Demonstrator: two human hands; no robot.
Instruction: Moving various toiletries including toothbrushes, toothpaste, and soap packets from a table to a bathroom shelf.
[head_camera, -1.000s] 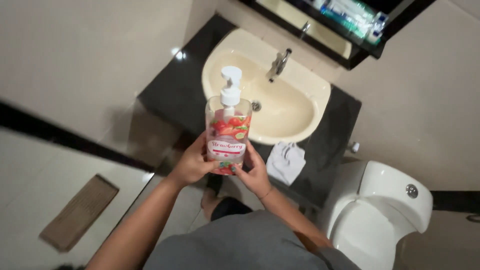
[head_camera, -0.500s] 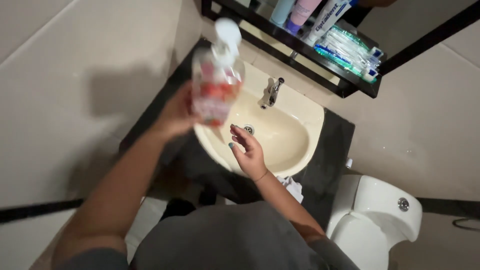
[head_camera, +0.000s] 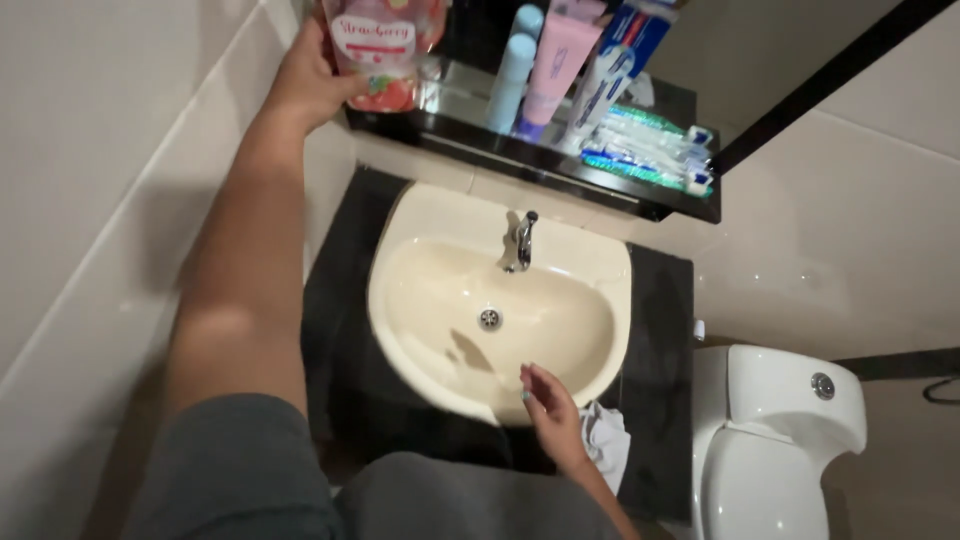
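My left hand (head_camera: 310, 75) is stretched up to the top left and grips a clear pump soap bottle (head_camera: 380, 45) with pink-red liquid and a strawberry label. The bottle's base is at the left end of the dark glass shelf (head_camera: 480, 150); its pump top is cut off by the frame edge. My right hand (head_camera: 550, 410) hangs low over the front rim of the cream wash basin (head_camera: 420, 290), fingers loosely apart, holding nothing.
On the shelf stand a light blue bottle (head_camera: 508, 80), a pink tube (head_camera: 555, 60), a toothpaste tube (head_camera: 610, 75) and packed toothbrushes (head_camera: 645, 150). A metal tap (head_camera: 520, 240) rises behind the basin. A white cloth (head_camera: 608, 445) lies on the black counter (head_camera: 660, 330). A white toilet (head_camera: 775, 430) is at the right.
My left hand has lifted the soap bottle from in front of my chest up to the shelf. My right hand let go of it and dropped to the basin's front rim.
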